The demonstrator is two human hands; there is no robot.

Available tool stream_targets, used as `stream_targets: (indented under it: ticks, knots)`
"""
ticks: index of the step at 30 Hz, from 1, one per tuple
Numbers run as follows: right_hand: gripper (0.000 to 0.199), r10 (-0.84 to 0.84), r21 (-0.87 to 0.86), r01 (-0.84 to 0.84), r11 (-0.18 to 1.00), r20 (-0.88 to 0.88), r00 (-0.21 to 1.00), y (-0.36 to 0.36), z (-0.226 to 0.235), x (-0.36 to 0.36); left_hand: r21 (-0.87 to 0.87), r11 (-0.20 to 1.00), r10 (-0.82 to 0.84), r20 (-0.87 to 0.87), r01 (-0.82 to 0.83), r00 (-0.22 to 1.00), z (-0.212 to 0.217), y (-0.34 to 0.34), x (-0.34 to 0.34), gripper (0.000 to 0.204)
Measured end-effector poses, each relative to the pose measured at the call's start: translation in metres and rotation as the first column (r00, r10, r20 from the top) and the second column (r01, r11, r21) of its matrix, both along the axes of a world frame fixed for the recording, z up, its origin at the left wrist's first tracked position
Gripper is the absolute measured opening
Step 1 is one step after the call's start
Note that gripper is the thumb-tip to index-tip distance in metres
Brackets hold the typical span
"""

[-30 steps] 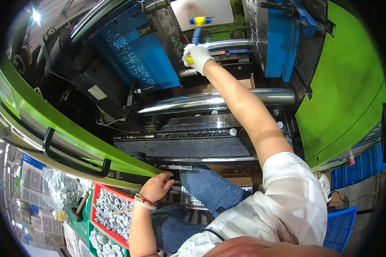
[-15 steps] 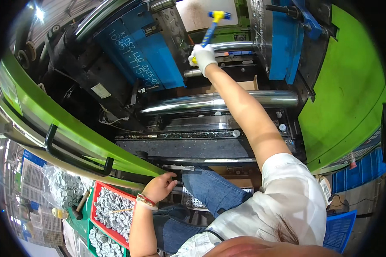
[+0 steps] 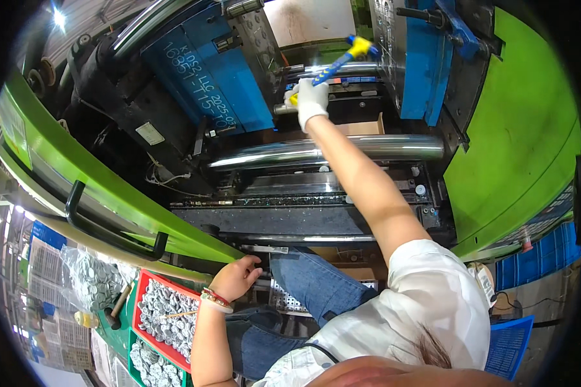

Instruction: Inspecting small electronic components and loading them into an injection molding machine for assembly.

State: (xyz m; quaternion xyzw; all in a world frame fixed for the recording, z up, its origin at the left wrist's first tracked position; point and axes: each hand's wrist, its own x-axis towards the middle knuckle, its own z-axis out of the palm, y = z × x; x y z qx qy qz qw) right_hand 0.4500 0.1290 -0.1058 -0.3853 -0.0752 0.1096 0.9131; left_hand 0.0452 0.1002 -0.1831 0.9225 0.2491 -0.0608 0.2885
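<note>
Gripped in my right hand [image 3: 312,102], which wears a white glove, is a mallet [image 3: 336,67] with a blue and yellow handle and head. My right arm reaches far into the machine, between a blue mold half [image 3: 206,71] on the left and another blue mold half [image 3: 427,71] on the right. The mallet's head is up and tilted right, apart from the right mold face. My bare left hand [image 3: 237,277], with a beaded bracelet at the wrist, rests by the lower end of the green machine door [image 3: 119,203]. Its fingers and thumb are apart and hold nothing visible.
A thick shiny tie bar [image 3: 394,148] crosses below my right forearm. Small round pieces lie on the machine's ledges. At lower left are a red tray [image 3: 141,303] and a green tray [image 3: 133,342] of grey round parts, a bagful [image 3: 95,284] and a hammer [image 3: 115,315].
The mallet's head has swung right and slightly down, its handle leaning over more. My right hand has dropped slightly. My left hand stays by the door end.
</note>
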Motion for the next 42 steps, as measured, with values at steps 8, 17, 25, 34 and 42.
stream_targets:
  ticks: [8, 17, 25, 34, 42]
  knots:
    - [0.014, 0.507, -0.165, -0.497, 0.852, 0.024, 0.862, -0.025, -0.025, -0.058, 0.001, 1.000, 0.018, 0.039, -0.018, 0.999, 0.001, 0.002, -0.004, 0.031]
    - [0.008, 0.338, -0.108, -0.329, 0.938, 0.079, 0.938, -0.010, -0.012, -0.052, 0.016, 1.000, 0.013, 0.035, -0.013, 0.999, 0.000, 0.001, -0.004, 0.031]
    - [0.010, 0.272, -0.135, -0.250, 0.959, 0.178, 0.946, -0.045, -0.010, -0.012, 0.038, 0.999, -0.015, 0.025, 0.014, 1.000, -0.001, 0.002, -0.007, 0.029]
    - [0.006, 0.705, -0.249, -0.683, 0.686, 0.000, 0.709, -0.004, 0.018, 0.002, 0.025, 1.000, 0.015, 0.074, -0.016, 0.997, 0.000, 0.004, -0.008, 0.029]
    - [0.012, 0.188, 0.025, -0.187, 0.982, -0.050, 0.981, -0.002, 0.008, 0.043, 0.006, 1.000, 0.004, 0.046, -0.005, 0.999, -0.005, 0.006, -0.011, 0.029]
